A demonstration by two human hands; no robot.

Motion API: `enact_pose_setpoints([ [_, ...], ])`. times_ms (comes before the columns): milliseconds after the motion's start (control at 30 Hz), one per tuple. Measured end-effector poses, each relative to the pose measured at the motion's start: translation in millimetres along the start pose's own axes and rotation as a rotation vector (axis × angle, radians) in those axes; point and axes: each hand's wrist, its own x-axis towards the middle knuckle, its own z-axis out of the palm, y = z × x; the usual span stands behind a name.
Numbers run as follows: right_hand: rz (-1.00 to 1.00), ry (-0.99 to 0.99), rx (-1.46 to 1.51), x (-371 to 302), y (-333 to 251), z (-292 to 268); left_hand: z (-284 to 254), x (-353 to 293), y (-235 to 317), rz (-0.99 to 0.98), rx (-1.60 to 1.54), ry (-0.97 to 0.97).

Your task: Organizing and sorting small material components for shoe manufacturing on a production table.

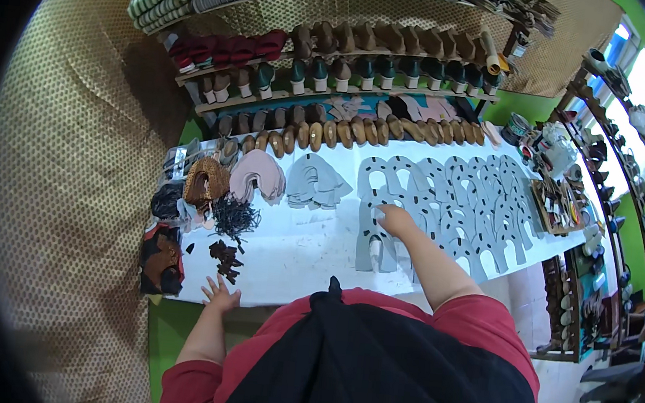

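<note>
My right hand (395, 220) is over the left end of several rows of grey U-shaped shoe-upper pieces (454, 227). Its fingers are drawn together against one piece; whatever they hold is too small to make out. Small black patches mark many of these pieces. At the table's front edge my left hand (220, 297) has its fingers spread and nothing in them. Just beyond it lies a small heap of dark brown scraps (225, 260). Farther back are a pile of dark strips (236, 215), a stack of grey pieces (316, 182) and a stack of pale pink pieces (258, 176).
A brown patterned stack (205, 182) and dark leather pieces (161, 260) occupy the white table's (295, 257) left end. Wooden shoe lasts (359, 132) line its back, below shelves of shoes. A tool box (560, 207) stands at the right end, near a shoe rack (571, 300).
</note>
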Motion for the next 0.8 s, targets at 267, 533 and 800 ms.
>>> enact_pose_setpoints([
  [267,-0.015,-0.051,-0.367,-50.0,-23.0,60.7,6.7,-1.6,-9.3,-0.02,-0.022,0.026],
  [533,-0.094,-0.151,-0.425,-60.2,-27.6,53.5,2.5,-6.2,-7.2,0.001,-0.043,0.016],
  [800,-0.307,-0.115,-0.606,-52.9,-17.8,56.7,2.1,1.6,-12.7,0.025,-0.059,0.008],
])
